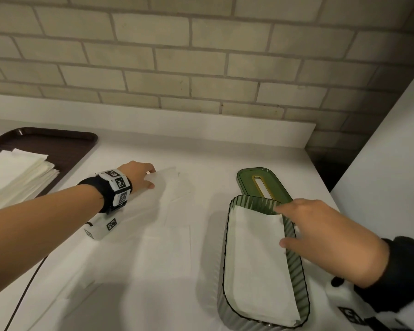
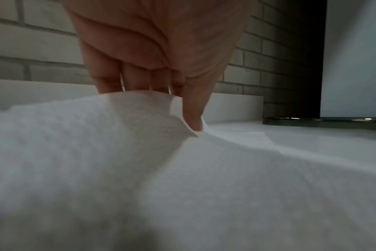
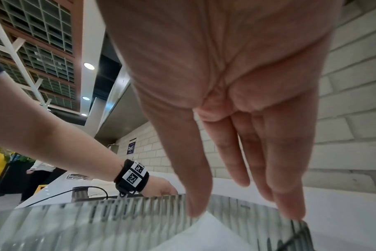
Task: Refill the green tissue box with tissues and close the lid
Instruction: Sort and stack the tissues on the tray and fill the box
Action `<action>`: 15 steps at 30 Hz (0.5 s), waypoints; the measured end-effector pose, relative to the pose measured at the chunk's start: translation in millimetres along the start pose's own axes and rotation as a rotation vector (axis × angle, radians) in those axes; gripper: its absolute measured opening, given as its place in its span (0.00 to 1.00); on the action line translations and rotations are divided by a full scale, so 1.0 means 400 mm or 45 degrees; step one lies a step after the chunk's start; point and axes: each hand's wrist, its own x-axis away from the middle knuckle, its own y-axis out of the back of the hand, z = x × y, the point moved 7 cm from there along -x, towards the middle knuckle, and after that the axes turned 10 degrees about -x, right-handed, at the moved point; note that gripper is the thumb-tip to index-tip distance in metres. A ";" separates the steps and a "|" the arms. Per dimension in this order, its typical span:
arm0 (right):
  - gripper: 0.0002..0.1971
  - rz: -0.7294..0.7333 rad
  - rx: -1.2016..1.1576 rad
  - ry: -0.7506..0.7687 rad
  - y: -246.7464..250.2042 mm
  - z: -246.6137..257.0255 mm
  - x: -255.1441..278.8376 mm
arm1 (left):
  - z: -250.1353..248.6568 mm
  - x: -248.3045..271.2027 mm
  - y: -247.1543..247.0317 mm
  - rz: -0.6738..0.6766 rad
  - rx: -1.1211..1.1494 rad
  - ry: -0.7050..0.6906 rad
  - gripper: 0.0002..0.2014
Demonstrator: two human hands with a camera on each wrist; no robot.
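Observation:
The green ribbed tissue box point(image 1: 301, 278) stands open at the right front of the counter, with a white tissue point(image 1: 256, 263) lying inside it. Its green lid point(image 1: 246, 177), with a yellow slot, lies flat just behind it. My right hand point(image 1: 281, 225) hovers over the box's far right end, fingers straight, the thumb at the tissue's edge point(image 3: 204, 229); the ribbed wall point(image 3: 118, 219) shows below my right hand point(image 3: 243, 212). My left hand point(image 1: 152, 177) pinches the raised edge of a loose tissue sheet point(image 1: 170, 185) on the counter; in the wrist view, my left hand point(image 2: 172, 101) holds that sheet point(image 2: 97, 135).
A brown tray point(image 1: 65, 144) at the back left holds a stack of tissues point(image 1: 14, 177). More flat sheets point(image 1: 167, 252) lie on the white counter between my arms. A black cable point(image 1: 26, 295) runs along the left front. A brick wall stands behind, a white panel point(image 1: 392, 151) to the right.

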 end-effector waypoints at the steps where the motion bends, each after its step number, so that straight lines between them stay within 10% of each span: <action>1: 0.21 0.024 0.000 0.002 -0.006 0.001 0.003 | -0.001 0.003 0.004 -0.013 -0.002 -0.015 0.18; 15: 0.12 -0.362 -0.450 0.099 0.065 -0.014 0.028 | 0.028 0.038 0.123 -0.291 0.530 0.122 0.08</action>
